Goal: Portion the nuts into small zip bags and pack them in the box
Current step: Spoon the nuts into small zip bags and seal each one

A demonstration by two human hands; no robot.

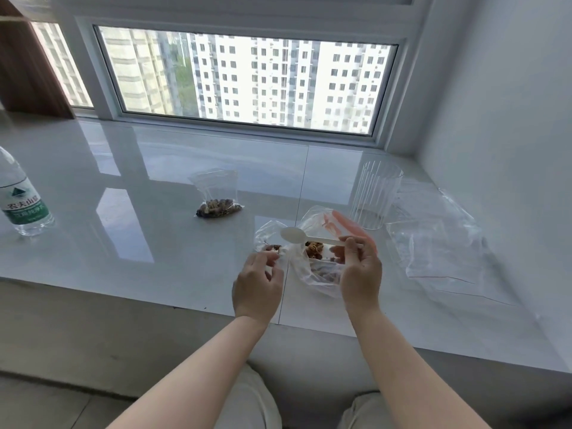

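We see a glossy pale grey-white surface [154, 187], a white spoon [292, 234], brown nuts [314, 248] in a clear bag with a red zip strip [353, 230], a clear ribbed cup [376, 196], and, at the left edge, a bottle with a green-and-white label [23, 205].

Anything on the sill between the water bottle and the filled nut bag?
No. In the head view, only bare glossy sill separates the water bottle from the filled nut bag.
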